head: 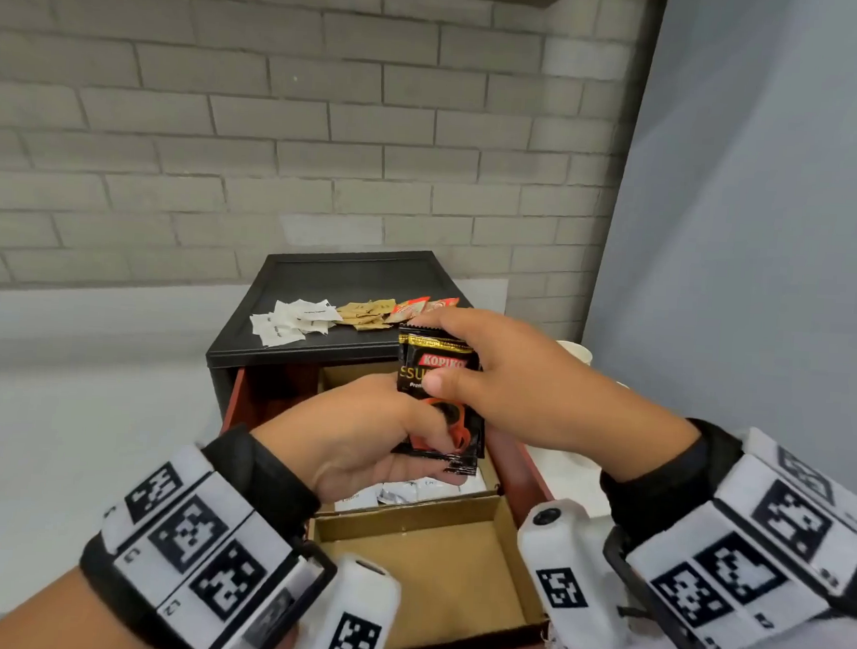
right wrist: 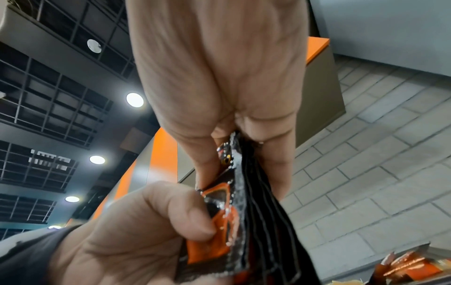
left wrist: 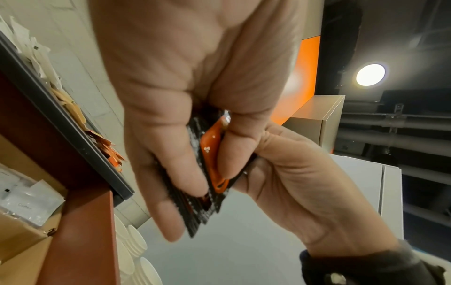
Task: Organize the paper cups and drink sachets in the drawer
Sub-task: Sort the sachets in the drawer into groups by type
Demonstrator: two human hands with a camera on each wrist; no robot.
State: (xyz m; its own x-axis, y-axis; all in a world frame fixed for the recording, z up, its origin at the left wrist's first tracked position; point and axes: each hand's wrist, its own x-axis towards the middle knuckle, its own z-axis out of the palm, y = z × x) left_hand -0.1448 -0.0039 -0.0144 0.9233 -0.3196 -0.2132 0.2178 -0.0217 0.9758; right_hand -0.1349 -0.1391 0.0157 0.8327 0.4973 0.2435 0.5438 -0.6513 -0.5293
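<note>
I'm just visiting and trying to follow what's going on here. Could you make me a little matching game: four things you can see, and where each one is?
Things:
1. black coffee sachets
2. white sachets
3. paper cups
4. empty cardboard box

Places:
A. on the black cabinet top
B. near end of the open drawer
C. held between the left hand and right hand
D. stacked outside the drawer, beside the cabinet

Pairs: 1-C, 2-A, 3-D, 4-B
</note>
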